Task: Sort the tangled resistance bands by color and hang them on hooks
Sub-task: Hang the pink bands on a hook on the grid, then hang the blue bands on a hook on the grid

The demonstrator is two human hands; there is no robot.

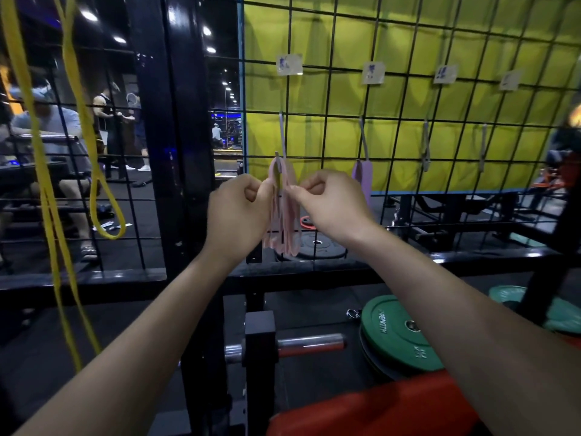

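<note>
Several pink resistance bands hang in a bunch from the leftmost hook on the black wire grid. My left hand pinches the bunch's left edge near the top. My right hand pinches its right edge at the same height. A purple band hangs from the second hook to the right. Two more hooks further right carry nothing. Paper labels sit on the grid above each hook.
Long yellow bands dangle at the left in front of another grid. A green weight plate and a barbell sleeve lie below. An orange pad fills the bottom. People sit and stand behind the left grid.
</note>
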